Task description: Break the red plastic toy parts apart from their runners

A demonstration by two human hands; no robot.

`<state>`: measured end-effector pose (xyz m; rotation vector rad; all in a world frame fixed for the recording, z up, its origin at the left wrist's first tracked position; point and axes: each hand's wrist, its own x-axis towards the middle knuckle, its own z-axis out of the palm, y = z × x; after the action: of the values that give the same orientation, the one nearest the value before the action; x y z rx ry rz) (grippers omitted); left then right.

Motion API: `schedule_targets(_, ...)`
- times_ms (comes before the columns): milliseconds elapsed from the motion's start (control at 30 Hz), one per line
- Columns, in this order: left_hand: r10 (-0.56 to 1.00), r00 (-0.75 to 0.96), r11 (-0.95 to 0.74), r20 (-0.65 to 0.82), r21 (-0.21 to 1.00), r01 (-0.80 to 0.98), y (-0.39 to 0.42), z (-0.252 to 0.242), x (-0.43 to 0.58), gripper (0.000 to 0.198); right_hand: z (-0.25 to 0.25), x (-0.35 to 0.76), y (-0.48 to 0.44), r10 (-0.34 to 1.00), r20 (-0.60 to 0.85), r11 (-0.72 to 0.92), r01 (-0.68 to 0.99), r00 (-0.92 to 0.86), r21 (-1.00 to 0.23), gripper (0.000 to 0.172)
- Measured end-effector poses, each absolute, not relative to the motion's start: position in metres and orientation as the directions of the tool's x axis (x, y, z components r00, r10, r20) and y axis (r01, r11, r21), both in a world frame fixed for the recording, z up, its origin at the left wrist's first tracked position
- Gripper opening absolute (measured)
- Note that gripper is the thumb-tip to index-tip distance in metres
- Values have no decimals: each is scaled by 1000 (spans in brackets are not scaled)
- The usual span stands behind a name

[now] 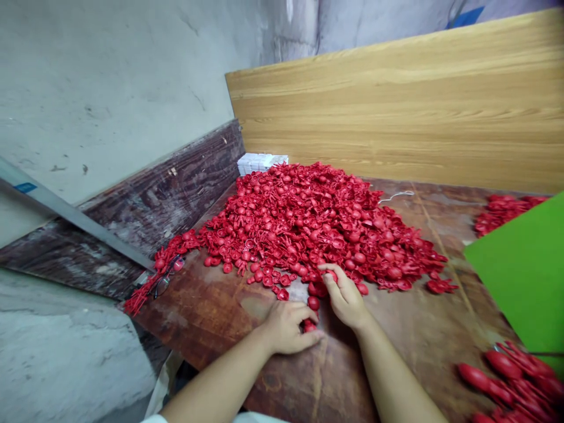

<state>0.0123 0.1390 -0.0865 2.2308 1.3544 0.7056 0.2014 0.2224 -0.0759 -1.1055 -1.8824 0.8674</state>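
A big heap of small red plastic pieces (304, 223), some rounded and some with finger-like prongs, covers the middle of the wooden table (211, 311). At its near edge my right hand (346, 298) is closed, with thumb and index finger around a rounded red plastic piece (332, 275). My left hand (291, 326) rests on the tabletop, its fingers curled over another red piece (309, 325) that is partly hidden. Between the hands lies a loose round red piece (313, 303).
Larger red parts (506, 373) lie at the lower right, below a green panel (524, 264). Eyeglasses (162, 286) and thin red strips (140, 298) sit at the left edge. White stacked blocks (261, 163) stand behind the heap, before a yellow wooden board (396, 106).
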Motion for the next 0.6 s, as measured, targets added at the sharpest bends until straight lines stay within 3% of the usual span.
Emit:
schedule_targets(400,828,544,-491,140,650,580,137,-83,3,65,-81,204,225,897,290,401,340,-333,-851,34)
schedule_targets(600,806,582,-480,103,688,544,135,-77,-1,48,-57,206,214,904,243,383,418,-351,-824,25)
